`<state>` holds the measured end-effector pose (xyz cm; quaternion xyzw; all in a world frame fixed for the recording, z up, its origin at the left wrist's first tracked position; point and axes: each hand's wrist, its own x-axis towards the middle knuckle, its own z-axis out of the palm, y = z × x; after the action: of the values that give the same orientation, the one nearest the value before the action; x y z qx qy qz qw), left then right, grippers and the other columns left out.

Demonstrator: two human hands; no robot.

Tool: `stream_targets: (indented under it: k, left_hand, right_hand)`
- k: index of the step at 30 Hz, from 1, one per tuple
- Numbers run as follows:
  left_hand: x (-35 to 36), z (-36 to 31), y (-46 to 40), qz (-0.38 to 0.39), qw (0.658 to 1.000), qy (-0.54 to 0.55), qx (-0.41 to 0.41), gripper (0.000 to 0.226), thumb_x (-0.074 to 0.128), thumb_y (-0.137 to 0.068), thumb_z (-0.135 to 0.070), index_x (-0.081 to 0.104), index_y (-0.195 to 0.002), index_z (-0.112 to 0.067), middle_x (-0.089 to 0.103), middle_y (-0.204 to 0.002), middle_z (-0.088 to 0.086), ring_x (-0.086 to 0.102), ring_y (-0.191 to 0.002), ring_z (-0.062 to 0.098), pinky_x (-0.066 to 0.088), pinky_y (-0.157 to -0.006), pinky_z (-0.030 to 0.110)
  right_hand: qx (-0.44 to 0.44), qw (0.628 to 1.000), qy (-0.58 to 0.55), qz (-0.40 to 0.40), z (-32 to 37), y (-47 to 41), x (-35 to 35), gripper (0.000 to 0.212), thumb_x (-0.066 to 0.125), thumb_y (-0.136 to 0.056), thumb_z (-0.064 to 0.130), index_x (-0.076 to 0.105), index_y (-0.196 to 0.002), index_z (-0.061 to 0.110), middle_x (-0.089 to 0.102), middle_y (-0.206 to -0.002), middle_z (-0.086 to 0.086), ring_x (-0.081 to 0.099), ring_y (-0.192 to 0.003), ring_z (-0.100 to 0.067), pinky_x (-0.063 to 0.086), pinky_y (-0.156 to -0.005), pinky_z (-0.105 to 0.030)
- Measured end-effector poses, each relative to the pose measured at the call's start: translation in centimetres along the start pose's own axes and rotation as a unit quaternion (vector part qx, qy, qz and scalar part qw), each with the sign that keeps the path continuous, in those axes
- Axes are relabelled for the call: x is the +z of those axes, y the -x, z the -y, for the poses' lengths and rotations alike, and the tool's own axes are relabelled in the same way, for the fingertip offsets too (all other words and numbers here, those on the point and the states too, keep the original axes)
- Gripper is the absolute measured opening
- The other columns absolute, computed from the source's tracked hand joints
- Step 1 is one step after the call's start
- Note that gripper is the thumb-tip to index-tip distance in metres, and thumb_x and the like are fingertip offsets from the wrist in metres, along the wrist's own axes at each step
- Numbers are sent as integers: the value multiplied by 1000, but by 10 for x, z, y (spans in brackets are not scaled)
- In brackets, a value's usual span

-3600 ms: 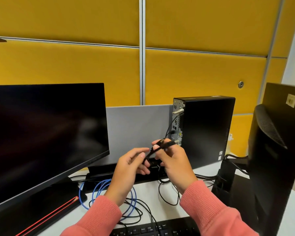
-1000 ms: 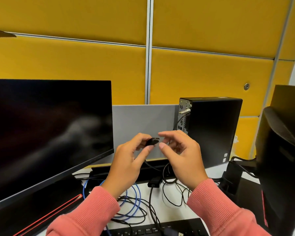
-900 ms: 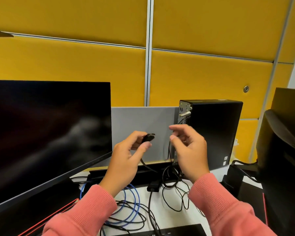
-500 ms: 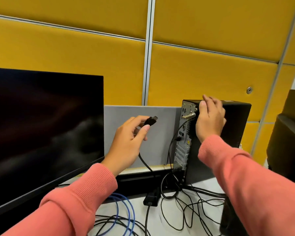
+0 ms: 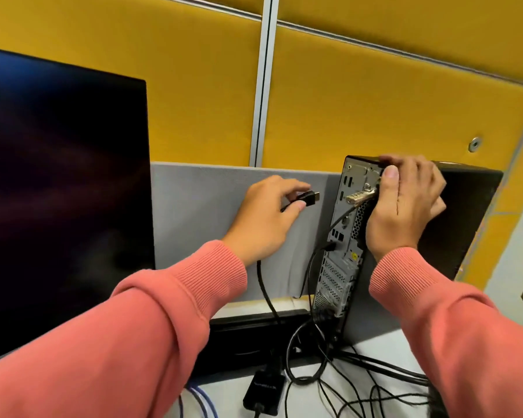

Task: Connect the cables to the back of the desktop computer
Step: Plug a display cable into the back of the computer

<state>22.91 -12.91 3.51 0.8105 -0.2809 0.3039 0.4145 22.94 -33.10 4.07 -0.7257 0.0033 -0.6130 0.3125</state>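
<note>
The black desktop computer [image 5: 462, 224] stands upright on the desk, its metal back panel [image 5: 343, 245] with ports turned to the left. My right hand [image 5: 402, 206] grips the top rear corner of the case. My left hand [image 5: 267, 220] pinches a black cable plug [image 5: 399, 197] between thumb and fingers, its metal tip pointing at the upper ports a short gap away. The cable [image 5: 266, 292] hangs from that hand down to the desk. Another black cable [image 5: 310, 273] is plugged in at mid height of the panel. A silver lock piece [image 5: 361, 197] sticks out near the top.
A dark monitor [image 5: 61, 188] fills the left. A grey divider [image 5: 212, 218] stands behind the hands, with yellow wall panels [image 5: 375, 101] above. A black box [image 5: 255, 333], a small adapter [image 5: 264, 392], tangled black cables [image 5: 357, 384] and blue cable loops [image 5: 198, 401] lie on the white desk.
My head has moved closer to the computer. My left hand has carried the plug right, toward the upper ports. My right hand went from the plug to the top rear corner of the case.
</note>
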Motion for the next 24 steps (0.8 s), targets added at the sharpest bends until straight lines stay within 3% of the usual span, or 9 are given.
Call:
stream_targets:
  k: [2, 5, 13, 17, 24]
  left_hand:
    - [13, 1, -9, -4, 1000, 16, 1, 20, 70, -97, -16, 70, -115, -24, 62, -94, -12, 51, -68, -11, 35, -63, 5]
    - [28, 0, -21, -8, 999, 54, -2, 13, 71, -95, -13, 67, -105, -22, 66, -92, -11, 54, -64, -3, 39, -61, 9]
    - [37, -1, -37, -14, 996, 84, 20, 13, 70, -97, -13, 72, -109, -17, 69, -96, -8, 62, -82, 2, 49, -73, 11]
    - [35, -4, -44, 1, 996, 85, 26, 16, 68, -98, -13, 72, -112, -17, 70, -101, -6, 68, -89, 6, 57, -79, 19]
    - [28, -6, -53, 14, 997, 63, 44, 15, 71, -96, -11, 74, -110, -15, 72, -93, -6, 70, -81, 4, 58, -76, 21]
  right_hand:
    - [-4, 1000, -2, -16, -1, 1, 3, 32, 33, -103, 34, 61, -118, 26, 51, -131, 6, 34, -138, -19, 22, -103, -43]
    - [-8, 1000, -1, -27, -2, 1, 6, 33, 33, -103, 34, 61, -118, 26, 50, -131, 6, 34, -137, -18, 22, -102, -42]
    - [-14, 999, -9, -31, -1, 3, 7, 30, 34, -102, 31, 60, -117, 27, 49, -129, 8, 34, -137, -17, 25, -104, -51]
    - [-17, 999, -7, -27, 0, 3, 6, 31, 33, -102, 31, 60, -117, 26, 48, -128, 9, 34, -136, -17, 26, -104, -52]
    - [-17, 1000, -9, -21, 0, 3, 6, 27, 34, -103, 30, 59, -115, 27, 50, -128, 9, 35, -137, -16, 27, -105, -52]
